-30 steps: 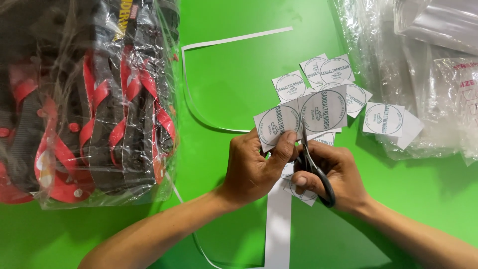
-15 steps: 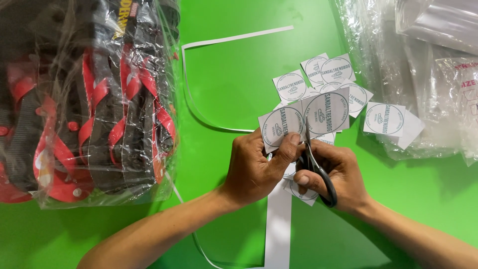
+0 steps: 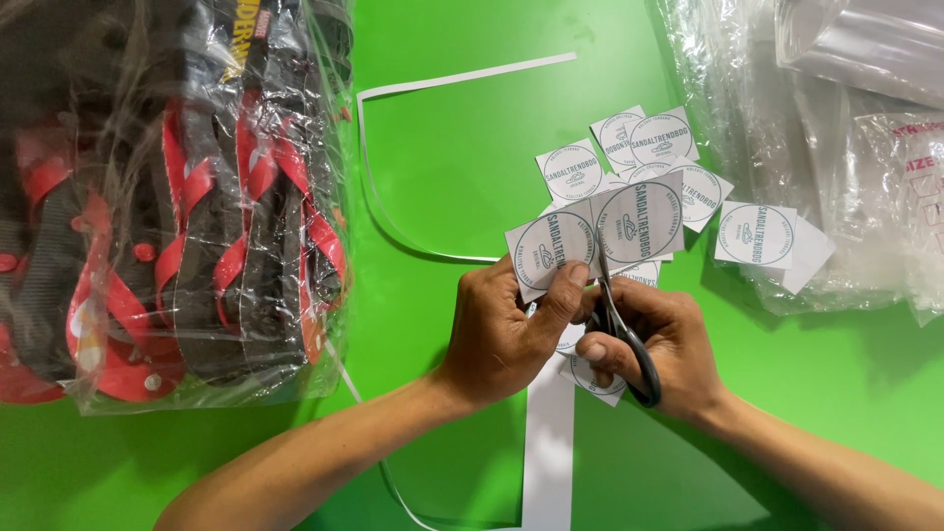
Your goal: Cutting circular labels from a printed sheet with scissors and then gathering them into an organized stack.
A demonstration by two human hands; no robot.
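A clear plastic bag of black sandals with red straps [image 3: 177, 216] lies at the left on the bright green table [image 3: 452, 128]. A thin curved white paper offcut [image 3: 393, 157] lies beside it, and crumpled clear plastic bags [image 3: 836, 118] are heaped at the right.

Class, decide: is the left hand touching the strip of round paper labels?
Touching. The head view shows the left hand pinching the label strip, thumb pressed on its lower edge.

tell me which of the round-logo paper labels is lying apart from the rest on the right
The square label resting partly on the clear plastic bags. The others cluster together above the hands, and this one sits alone to their right.
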